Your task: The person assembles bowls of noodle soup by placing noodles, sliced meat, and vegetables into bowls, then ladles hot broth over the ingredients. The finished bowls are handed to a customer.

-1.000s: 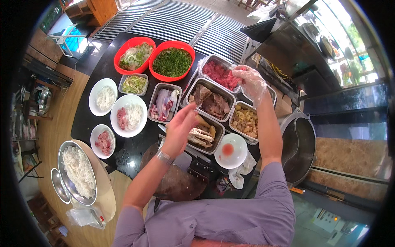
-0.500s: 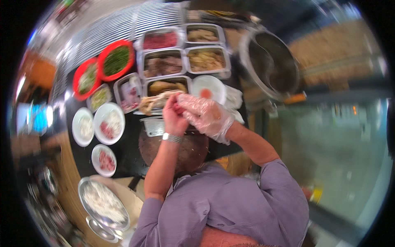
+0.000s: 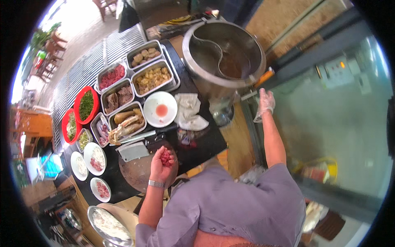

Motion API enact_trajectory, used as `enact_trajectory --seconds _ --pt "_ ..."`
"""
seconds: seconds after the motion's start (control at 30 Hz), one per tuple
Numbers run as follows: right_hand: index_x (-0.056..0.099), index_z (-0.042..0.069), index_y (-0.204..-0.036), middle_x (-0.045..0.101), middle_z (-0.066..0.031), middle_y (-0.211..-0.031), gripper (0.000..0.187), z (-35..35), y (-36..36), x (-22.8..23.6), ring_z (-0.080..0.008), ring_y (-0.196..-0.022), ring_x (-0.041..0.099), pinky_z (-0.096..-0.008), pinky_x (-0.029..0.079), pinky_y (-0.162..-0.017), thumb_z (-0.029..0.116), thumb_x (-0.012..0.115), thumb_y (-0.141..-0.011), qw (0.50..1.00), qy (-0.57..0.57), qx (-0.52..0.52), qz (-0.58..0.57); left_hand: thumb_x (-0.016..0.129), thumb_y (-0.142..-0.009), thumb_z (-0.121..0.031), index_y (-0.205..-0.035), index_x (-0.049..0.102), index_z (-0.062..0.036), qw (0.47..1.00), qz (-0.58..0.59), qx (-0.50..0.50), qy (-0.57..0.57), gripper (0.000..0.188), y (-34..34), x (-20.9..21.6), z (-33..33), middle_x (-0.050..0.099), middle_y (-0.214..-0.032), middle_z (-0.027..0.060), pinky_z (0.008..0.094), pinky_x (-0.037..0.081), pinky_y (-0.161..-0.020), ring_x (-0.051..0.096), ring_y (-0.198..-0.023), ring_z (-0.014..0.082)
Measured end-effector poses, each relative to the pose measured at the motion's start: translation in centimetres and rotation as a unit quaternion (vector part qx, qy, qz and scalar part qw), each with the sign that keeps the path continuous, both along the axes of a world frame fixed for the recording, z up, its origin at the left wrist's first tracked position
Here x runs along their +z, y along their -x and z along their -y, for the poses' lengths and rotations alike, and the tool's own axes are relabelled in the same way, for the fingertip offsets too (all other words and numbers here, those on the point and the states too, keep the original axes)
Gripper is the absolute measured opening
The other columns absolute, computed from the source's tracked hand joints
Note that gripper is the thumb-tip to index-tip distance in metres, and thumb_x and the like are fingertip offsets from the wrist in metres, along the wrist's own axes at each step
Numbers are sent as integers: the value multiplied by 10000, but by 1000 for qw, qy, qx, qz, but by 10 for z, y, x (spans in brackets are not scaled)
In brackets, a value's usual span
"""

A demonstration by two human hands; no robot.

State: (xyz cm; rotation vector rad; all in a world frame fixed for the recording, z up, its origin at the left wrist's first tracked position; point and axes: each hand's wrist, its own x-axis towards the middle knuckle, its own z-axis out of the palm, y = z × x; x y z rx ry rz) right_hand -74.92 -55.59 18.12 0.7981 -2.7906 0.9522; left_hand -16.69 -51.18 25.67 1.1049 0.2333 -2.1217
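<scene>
My bare left hand [image 3: 158,171] is closed around a small heap of raw red meat [image 3: 166,157], over the round chopping board [image 3: 133,172]. A cleaver [image 3: 133,151] lies flat at the board's far edge, with another knife [image 3: 138,137] just beyond it. My right hand [image 3: 264,106], in a clear plastic glove, stretches out to the right, past the table edge. Its fingers look extended, with nothing visible in them. Closest to it are an orange handle-like piece [image 3: 264,76] and the large steel pot [image 3: 193,61], divided inside by a curved wall and holding dark liquid.
Steel trays of meat [image 3: 142,91] stand beside a white bowl with reddish liquid [image 3: 155,101] and a crumpled cloth [image 3: 189,109]. Red baskets of greens [image 3: 95,108] and white bowls of noodles and meat [image 3: 91,164] sit at left. A noodle-filled steel basin [image 3: 94,224] is lower left.
My right hand has left my left hand and swung far right, beyond the pot. My left hand has drawn back over the board, still holding the meat. The view has turned rightward.
</scene>
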Motion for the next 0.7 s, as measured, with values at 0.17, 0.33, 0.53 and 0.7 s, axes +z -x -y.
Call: enact_trajectory --seconds 0.17,0.33,0.53,0.7 --pt "650 -33 -1130 731 -193 -983 610 89 84 -51 -398 -900 698 -480 519 -821 539 718 -926 984 119 67 113 663 -1028 -341 -920 676 -116 1000 23 4 18 250 82 5 29 699 -837 41 309 513 -621 651 -750 211" --pt "648 17 -1073 722 -216 -992 494 94 72 -35 -427 -952 688 -480 529 -844 499 647 -967 992 100 55 63 572 -1063 -470 -927 664 -114 997 -38 1 69 392 148 9 72 696 -856 43 351 541 -729 673 -823 231" --pt "628 49 -1006 706 -50 -910 235 18 13 149 -166 -838 682 -367 544 -754 256 736 -975 924 198 274 177 495 -1084 -508 -1035 653 -88 991 -36 -29 126 451 210 32 124 705 -985 68 393 560 -786 674 -882 247" --pt "609 87 -919 655 -12 -862 235 -24 -80 269 -96 -777 626 -282 539 -719 5 820 -858 786 258 385 410 497 -1087 -495 -1078 632 -75 967 -16 -128 220 441 271 60 130 689 -976 53 378 564 -785 666 -865 200"
